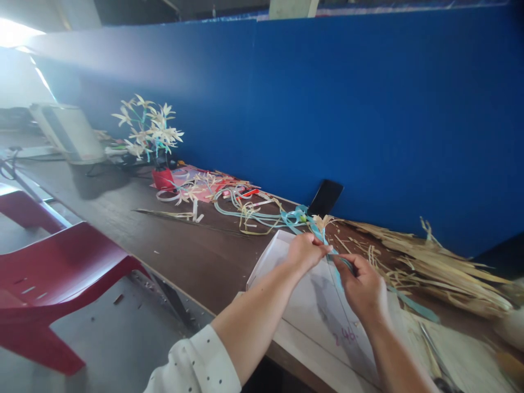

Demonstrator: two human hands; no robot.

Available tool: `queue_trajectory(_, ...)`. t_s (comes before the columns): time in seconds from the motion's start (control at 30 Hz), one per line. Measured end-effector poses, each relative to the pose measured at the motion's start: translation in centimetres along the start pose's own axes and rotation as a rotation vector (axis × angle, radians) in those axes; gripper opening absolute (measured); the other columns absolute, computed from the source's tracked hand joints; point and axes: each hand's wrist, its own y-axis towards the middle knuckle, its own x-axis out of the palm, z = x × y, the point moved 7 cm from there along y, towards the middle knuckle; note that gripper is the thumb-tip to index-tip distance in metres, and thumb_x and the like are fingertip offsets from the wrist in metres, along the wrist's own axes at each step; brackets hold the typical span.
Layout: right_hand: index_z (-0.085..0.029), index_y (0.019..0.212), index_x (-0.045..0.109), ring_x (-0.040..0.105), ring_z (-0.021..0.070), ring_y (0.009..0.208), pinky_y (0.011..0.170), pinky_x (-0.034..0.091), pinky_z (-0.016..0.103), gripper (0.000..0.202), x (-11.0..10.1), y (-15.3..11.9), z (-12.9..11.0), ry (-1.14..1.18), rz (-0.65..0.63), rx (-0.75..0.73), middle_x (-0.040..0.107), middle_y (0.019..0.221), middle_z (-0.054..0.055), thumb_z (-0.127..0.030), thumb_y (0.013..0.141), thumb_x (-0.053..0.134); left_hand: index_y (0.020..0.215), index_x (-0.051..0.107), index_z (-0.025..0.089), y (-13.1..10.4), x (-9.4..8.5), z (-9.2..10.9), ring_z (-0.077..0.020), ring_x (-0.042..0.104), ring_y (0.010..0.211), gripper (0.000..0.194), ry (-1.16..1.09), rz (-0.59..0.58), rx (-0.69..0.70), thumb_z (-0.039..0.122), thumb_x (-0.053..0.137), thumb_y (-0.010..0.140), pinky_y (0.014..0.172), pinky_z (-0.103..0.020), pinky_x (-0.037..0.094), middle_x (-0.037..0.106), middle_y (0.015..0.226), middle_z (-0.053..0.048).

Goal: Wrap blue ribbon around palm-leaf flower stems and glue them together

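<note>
My left hand (306, 252) pinches the stem of a pale dried-leaf flower (322, 222), just under its petals. The stem looks wrapped in light blue ribbon. Close beside it, my right hand (363, 286) is closed on a light blue ribbon (347, 266), which runs between the two hands. Both hands are above a white box lid or board (301, 316) with handwriting on it. More blue ribbon (297, 216) lies in a loose heap just behind my hands.
A black phone (326, 197) leans on the blue partition (388, 109). Dried leaf strips (434, 262) lie to the right. Left are a red pot (162, 179) of similar flowers, scattered scraps and a red chair (69, 273). A pointed tool (434, 349) lies front right.
</note>
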Motion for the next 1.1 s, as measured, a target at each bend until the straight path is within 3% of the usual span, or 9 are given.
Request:
queue_trajectory(0.47, -0.022, 0.082, 0.067, 0.057, 0.0182, 0.062, 0.057, 0.039, 0.026, 0.035, 0.4, -0.1, 0.1, 0.020, -0.012, 0.014, 0.066, 0.071, 0.002, -0.054, 0.077, 0.056, 0.069, 0.062, 0.018, -0.3, 0.0, 0.3, -0.0174, 0.059, 0.069, 0.030, 0.095, 0.015, -0.020, 0.048, 0.063, 0.065, 0.066, -0.028, 0.046, 0.066, 0.071, -0.004)
queue_trajectory(0.57, -0.022, 0.082, 0.067, 0.058, 0.0183, 0.064, 0.059, 0.040, 0.026, 0.033, 0.5, -0.2, -0.2, 0.009, 0.008, -0.040, 0.066, 0.073, 0.002, -0.052, 0.078, 0.056, 0.069, 0.062, 0.018, -0.4, -0.2, 0.5, -0.0179, 0.060, 0.070, 0.031, 0.106, 0.015, -0.032, 0.049, 0.063, 0.065, 0.066, -0.028, 0.046, 0.066, 0.072, -0.004)
queue_trajectory(0.7, -0.020, 0.085, 0.065, 0.060, 0.0190, 0.072, 0.063, 0.041, 0.027, 0.027, 0.9, -0.8, -1.4, -0.019, 0.037, -0.229, 0.066, 0.081, 0.004, -0.045, 0.082, 0.053, 0.071, 0.062, 0.017, -0.8, -0.4, 0.9, -0.0182, 0.060, 0.071, 0.030, 0.120, 0.022, -0.039, 0.047, 0.063, 0.065, 0.068, -0.029, 0.046, 0.066, 0.073, -0.005)
queue_trajectory(0.8, -0.023, 0.090, 0.063, 0.059, 0.0176, 0.074, 0.060, 0.039, 0.026, 0.017, 1.4, -1.4, -2.4, -0.163, 0.031, -0.332, 0.064, 0.089, 0.003, -0.035, 0.084, 0.052, 0.069, 0.062, 0.017, -1.0, -0.6, 1.0, -0.0183, 0.060, 0.071, 0.028, 0.133, 0.035, -0.034, 0.045, 0.063, 0.065, 0.069, -0.029, 0.045, 0.066, 0.071, -0.005)
queue_trajectory(0.93, -0.023, 0.094, 0.060, 0.058, 0.0157, 0.069, 0.051, 0.031, 0.025, 0.013, 1.9, -1.9, -2.8, -0.383, 0.000, -0.346, 0.063, 0.094, 0.001, -0.027, 0.084, 0.052, 0.069, 0.062, 0.017, -1.0, -0.8, 0.8, -0.0183, 0.059, 0.071, 0.025, 0.120, 0.073, -0.039, 0.041, 0.064, 0.065, 0.069, -0.030, 0.045, 0.065, 0.071, -0.005)
queue_trajectory(1.1, -0.023, 0.092, 0.060, 0.059, 0.0165, 0.074, 0.054, 0.033, 0.025, 0.014, 1.5, -1.7, -2.4, -0.319, 0.052, -0.294, 0.062, 0.092, 0.001, -0.024, 0.080, 0.053, 0.067, 0.061, 0.016, -0.7, -0.4, 0.3, -0.0166, 0.058, 0.068, 0.030, 0.037, 0.083, -0.033, 0.045, 0.066, 0.064, 0.066, -0.029, 0.045, 0.065, 0.069, -0.005)
